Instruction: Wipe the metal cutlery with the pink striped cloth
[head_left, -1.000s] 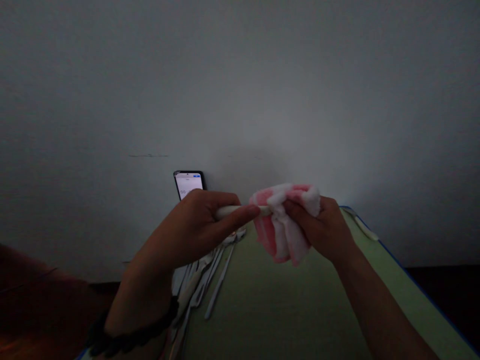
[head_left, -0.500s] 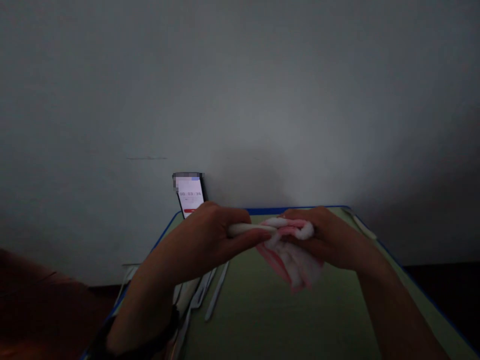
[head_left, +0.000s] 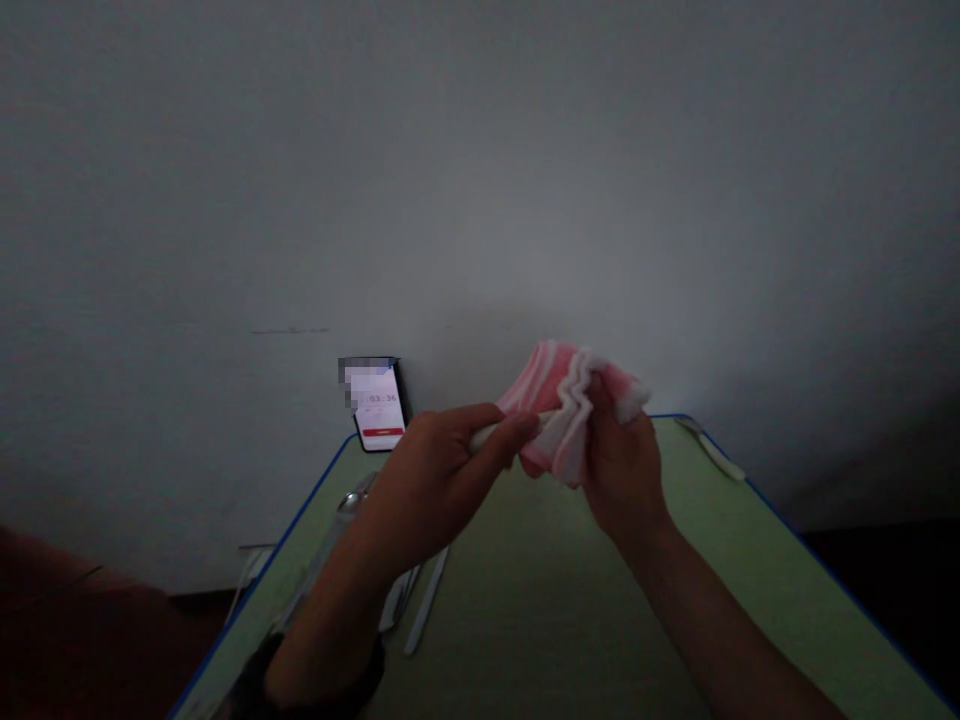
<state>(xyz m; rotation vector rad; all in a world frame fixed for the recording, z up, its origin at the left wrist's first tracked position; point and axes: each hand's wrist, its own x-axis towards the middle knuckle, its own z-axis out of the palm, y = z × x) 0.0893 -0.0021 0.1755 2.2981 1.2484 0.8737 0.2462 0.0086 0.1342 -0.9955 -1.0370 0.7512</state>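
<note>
Clamping left hand [head_left: 448, 468] on pale handle [head_left: 483, 436], right hand [head_left: 625, 468] on striped cloth [head_left: 553, 378] against it; possibly risking a drop by pinching loosely.

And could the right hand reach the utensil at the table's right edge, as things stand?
Likely yes: nothing visible lies between the right hand and the utensil, but that hand would probably need to release the cloth.

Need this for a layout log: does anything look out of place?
Mildly: one pale-handled utensil lies alone along the right edge of the table, apart from the cutlery at left. The wall bears a thin dark mark.
</note>
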